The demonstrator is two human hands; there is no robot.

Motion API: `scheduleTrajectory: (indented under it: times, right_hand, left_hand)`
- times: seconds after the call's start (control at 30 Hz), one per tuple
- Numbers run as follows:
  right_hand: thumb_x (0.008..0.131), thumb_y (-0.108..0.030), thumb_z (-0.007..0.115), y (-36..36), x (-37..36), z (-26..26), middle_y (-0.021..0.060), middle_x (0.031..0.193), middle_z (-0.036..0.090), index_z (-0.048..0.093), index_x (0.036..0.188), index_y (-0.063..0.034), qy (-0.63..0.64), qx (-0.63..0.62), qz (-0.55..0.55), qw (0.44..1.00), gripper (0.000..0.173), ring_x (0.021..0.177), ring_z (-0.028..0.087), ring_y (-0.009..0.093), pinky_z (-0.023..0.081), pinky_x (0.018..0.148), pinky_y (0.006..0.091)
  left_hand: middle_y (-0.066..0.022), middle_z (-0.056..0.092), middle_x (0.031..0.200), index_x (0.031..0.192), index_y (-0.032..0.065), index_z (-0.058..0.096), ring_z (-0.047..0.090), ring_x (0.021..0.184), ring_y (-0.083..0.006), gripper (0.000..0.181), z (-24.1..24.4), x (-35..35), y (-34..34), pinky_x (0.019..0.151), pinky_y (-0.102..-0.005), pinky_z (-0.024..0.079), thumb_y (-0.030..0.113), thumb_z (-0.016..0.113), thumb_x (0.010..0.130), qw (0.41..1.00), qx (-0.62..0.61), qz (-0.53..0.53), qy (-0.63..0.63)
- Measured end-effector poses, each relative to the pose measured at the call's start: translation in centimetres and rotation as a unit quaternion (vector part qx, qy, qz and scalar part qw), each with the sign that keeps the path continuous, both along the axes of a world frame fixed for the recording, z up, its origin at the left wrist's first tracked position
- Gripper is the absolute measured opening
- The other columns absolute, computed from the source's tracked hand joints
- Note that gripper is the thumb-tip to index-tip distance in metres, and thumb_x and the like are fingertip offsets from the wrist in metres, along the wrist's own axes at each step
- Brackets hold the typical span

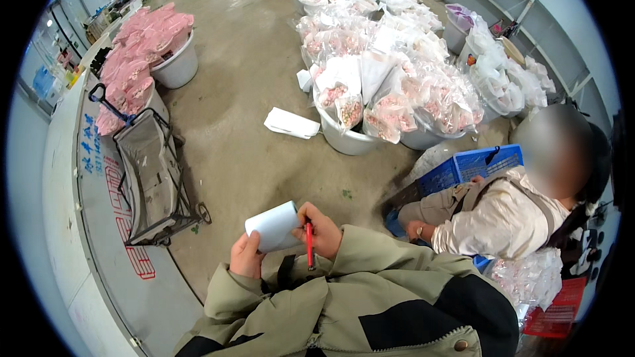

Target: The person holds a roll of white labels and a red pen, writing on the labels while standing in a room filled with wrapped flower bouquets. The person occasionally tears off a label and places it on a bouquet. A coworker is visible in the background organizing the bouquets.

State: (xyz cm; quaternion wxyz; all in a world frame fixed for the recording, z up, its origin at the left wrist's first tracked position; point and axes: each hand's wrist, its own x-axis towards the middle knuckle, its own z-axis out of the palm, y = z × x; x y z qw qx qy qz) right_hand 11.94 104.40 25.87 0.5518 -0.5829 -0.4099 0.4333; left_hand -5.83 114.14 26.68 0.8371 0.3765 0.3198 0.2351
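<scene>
A small white notepad (273, 226) is held in front of my body between both hands. My left hand (247, 255) grips its lower left corner, the thumb on the page. My right hand (319, 232) pinches its right edge and also holds a red pen (310, 245), which points down towards my jacket. No writing can be made out on the page. My fingers hide parts of the pad's edges.
A folding wagon (149, 168) stands at the left near pink-wrapped bouquets (144, 44). Ahead are grey tubs (347, 136) of white-wrapped flowers and a white folded sheet (291, 123) on the floor. A person (496, 213) sits at the right beside a blue crate (466, 166).
</scene>
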Motion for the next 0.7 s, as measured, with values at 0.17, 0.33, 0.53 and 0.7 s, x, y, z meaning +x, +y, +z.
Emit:
scheduleTrajectory:
  times: [0.17, 0.33, 0.53, 0.7]
  right_hand:
    - [0.081, -0.007, 0.061, 7.9, 2.8, -1.1, 0.0024, 0.071, 0.038, 0.035, 0.091, -0.0092, 0.041, 0.008, 0.043, 0.998, 0.028, 0.063, 0.036, 0.010, 0.034, 0.054, 0.0264]
    - [0.080, -0.009, 0.065, 18.3, 7.2, -2.7, 0.0002, 0.068, 0.035, 0.036, 0.087, -0.0093, 0.098, 0.035, 0.012, 0.995, 0.030, 0.062, 0.033, 0.009, 0.033, 0.055, 0.0253]
    - [0.080, -0.009, 0.063, 29.3, 15.7, -1.9, 0.0003, 0.066, 0.036, 0.036, 0.085, -0.0093, 0.120, 0.043, 0.002, 0.992, 0.027, 0.060, 0.033, 0.009, 0.033, 0.054, 0.0258]
    - [0.080, -0.009, 0.063, 35.1, 21.2, -1.2, 0.0007, 0.066, 0.036, 0.036, 0.085, -0.0090, 0.107, 0.028, -0.016, 0.994, 0.027, 0.059, 0.033, 0.009, 0.033, 0.053, 0.0264]
  left_hand:
    - [-0.0122, 0.058, 0.112, 0.117, -0.0054, 0.051, 0.056, 0.102, -0.0212, 0.030, -1.4, 2.3, 6.7, 0.090, -0.0357, 0.043, 0.014, 0.048, 0.094, 0.997, 0.048, 0.057, 0.003]
    - [-0.0098, 0.061, 0.106, 0.114, -0.0052, 0.053, 0.057, 0.094, -0.0162, 0.029, -1.8, 6.4, 15.2, 0.083, -0.0301, 0.043, 0.014, 0.051, 0.093, 0.987, 0.135, 0.068, 0.048]
    - [-0.0099, 0.060, 0.106, 0.117, -0.0043, 0.050, 0.057, 0.093, -0.0169, 0.031, -1.3, 14.5, 25.8, 0.080, -0.0306, 0.045, 0.013, 0.053, 0.091, 0.986, 0.147, 0.051, 0.052]
    - [-0.0140, 0.056, 0.113, 0.120, -0.0039, 0.046, 0.057, 0.101, -0.0242, 0.034, 0.0, 21.0, 32.2, 0.087, -0.0385, 0.048, 0.012, 0.053, 0.091, 0.998, 0.049, 0.041, 0.027]
